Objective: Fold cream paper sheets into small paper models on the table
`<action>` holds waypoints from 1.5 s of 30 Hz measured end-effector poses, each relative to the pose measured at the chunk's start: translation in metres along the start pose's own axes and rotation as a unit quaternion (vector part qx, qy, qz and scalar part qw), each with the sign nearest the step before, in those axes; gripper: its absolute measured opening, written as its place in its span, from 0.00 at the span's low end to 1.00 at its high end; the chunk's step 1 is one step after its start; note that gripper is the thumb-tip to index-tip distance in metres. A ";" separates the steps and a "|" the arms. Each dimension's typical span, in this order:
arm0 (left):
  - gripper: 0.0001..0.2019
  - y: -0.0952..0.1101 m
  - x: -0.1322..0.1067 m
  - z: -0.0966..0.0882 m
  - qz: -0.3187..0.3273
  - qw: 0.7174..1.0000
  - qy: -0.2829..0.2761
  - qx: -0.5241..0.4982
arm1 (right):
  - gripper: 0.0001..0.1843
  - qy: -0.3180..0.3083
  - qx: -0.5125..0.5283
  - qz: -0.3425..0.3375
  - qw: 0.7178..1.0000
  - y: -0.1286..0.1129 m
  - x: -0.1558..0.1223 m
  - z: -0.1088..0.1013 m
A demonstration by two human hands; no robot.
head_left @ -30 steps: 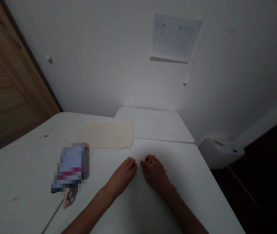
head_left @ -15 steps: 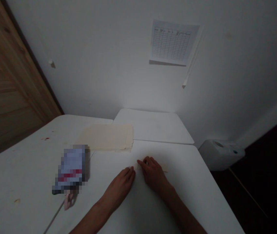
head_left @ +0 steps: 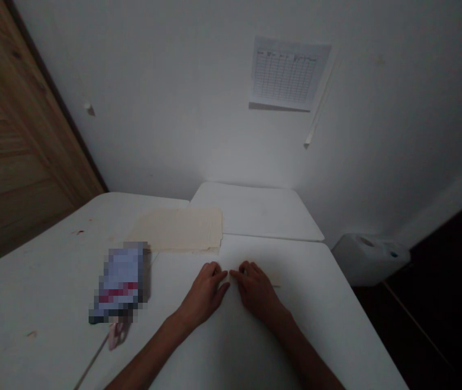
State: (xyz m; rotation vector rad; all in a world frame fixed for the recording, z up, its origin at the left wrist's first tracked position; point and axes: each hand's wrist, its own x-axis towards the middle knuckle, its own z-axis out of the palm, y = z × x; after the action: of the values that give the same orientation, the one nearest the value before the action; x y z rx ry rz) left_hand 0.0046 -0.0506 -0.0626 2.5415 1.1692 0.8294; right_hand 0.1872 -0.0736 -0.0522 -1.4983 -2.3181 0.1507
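My left hand (head_left: 206,292) and my right hand (head_left: 255,290) rest side by side on a white table (head_left: 316,303), fingertips nearly touching. Both lie palm down with fingers bent, pressing on a pale sheet of paper (head_left: 274,280) that barely shows under the right hand. In the dim light I cannot tell whether the fingers pinch the sheet or only lie on it. A stack of cream paper sheets (head_left: 178,230) lies just beyond my left hand.
A blurred-out card or booklet (head_left: 120,281) lies to the left with a small pinkish object (head_left: 115,335) below it. A second white table (head_left: 255,208) abuts the far edge. A white bin (head_left: 371,254) stands on the floor at right. A printed chart (head_left: 286,73) hangs on the wall; a wooden door (head_left: 7,151) at left.
My left hand drew back slightly, then came forward again beside the right hand. The right hand has hardly moved. The camera has tilted a little.
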 end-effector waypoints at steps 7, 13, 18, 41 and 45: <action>0.09 0.007 -0.003 0.003 0.021 1.000 -0.004 0.008 | 0.17 0.032 0.028 -0.002 0.999 0.001 -0.001 0.002; 0.11 0.002 -0.005 0.007 0.040 0.999 0.013 0.013 | 0.15 0.031 0.017 -0.001 0.999 0.002 -0.002 0.003; 0.14 0.002 -0.004 0.009 0.063 0.998 -0.014 0.023 | 0.17 0.036 0.007 -0.003 0.999 0.003 -0.002 0.006; 0.22 0.020 -0.019 0.003 0.068 0.993 -0.072 0.064 | 0.15 0.037 0.056 0.018 0.998 0.004 -0.001 0.005; 0.21 0.023 -0.022 0.000 0.075 0.993 -0.068 0.069 | 0.20 0.012 0.031 0.005 0.999 0.002 0.000 0.002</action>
State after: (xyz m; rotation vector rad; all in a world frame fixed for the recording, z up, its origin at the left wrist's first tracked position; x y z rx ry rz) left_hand 0.0076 -0.0818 -0.0622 2.7762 1.0377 0.6143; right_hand 0.1882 -0.0726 -0.0547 -1.4736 -2.2663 0.2055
